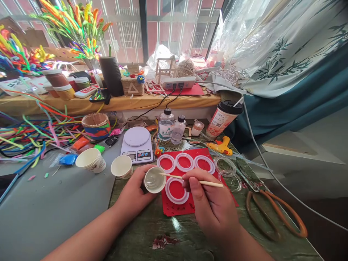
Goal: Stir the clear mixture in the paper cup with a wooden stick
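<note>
My left hand (138, 191) is wrapped round a white paper cup (148, 183), which leans so that its mouth faces me. Clear liquid (154, 178) shows inside. Between the thumb and fingers of my right hand (210, 195) is a thin wooden stick (208, 183), its tip inside the cup. Just beyond and below the stick, several white ring molds (177, 200) lie on a red sheet (170, 210). A second paper cup (121, 167) stands left of the held one. Behind it sits a white kitchen scale (136, 146).
Two clear bottles (165, 130) stand behind the sheet, near a lidded drink cup (221, 119) and a yellow glue gun (221, 145). Clear rings (231, 179) and large scissors (274, 214) lie at right. Stacked paper cups (91, 160) and colourful pipe cleaners (24, 136) are at left.
</note>
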A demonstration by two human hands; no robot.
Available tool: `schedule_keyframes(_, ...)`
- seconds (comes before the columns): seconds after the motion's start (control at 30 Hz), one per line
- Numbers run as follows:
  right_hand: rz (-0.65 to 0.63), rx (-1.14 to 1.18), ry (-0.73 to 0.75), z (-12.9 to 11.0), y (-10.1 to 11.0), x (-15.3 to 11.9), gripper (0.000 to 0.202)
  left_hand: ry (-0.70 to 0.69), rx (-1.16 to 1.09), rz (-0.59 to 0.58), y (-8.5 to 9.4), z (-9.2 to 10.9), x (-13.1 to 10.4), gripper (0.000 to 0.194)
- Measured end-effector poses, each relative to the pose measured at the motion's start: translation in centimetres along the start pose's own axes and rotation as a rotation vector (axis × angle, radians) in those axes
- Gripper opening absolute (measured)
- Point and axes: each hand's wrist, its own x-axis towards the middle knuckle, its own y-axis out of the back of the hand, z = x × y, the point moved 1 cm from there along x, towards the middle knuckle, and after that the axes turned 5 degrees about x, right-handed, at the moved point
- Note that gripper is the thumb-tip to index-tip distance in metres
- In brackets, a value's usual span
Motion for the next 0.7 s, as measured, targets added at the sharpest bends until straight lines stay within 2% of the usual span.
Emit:
schedule_keyframes(0.1, -0.059, 0.059, 0.004, 0.0, -0.15, -0.02, 0.021, -0.008, 0.004, -0.005, -0.04, 0.04, -0.01, 0.051)
schedule_keyframes(0.3, -0.057, 0.056, -0.037, 0.07, 0.0, -0.19, 0.021, -0.014, -0.002, -0.03, -0.07, 0.0, 0.0, 0.053)
schedule_keyframes(0.4, -0.007, 0.043, -0.036, 0.31, 0.09, -0.33, 0.022, -0.014, 0.0, -0.038, -0.12, -0.15, 0.0, 0.051)
schedule_keyframes(0.5, -0.06, 0.084, -0.075, 0.66, -0.06, -0.52, 0.022, -0.022, -0.003, -0.03, -0.17, -0.27, -0.03, 0.053)
schedule_keyframes(0.6, -0.025, 0.067, -0.069, 0.79, -0.16, -0.59, 0.021, -0.029, -0.009, -0.024, -0.16, -0.29, -0.03, 0.054)
schedule_keyframes(0.7, -0.064, 0.126, -0.11, 0.81, -0.31, -0.58, 0.023, -0.015, -0.014, -0.007, -0.1, -0.26, 0.03, 0.052)
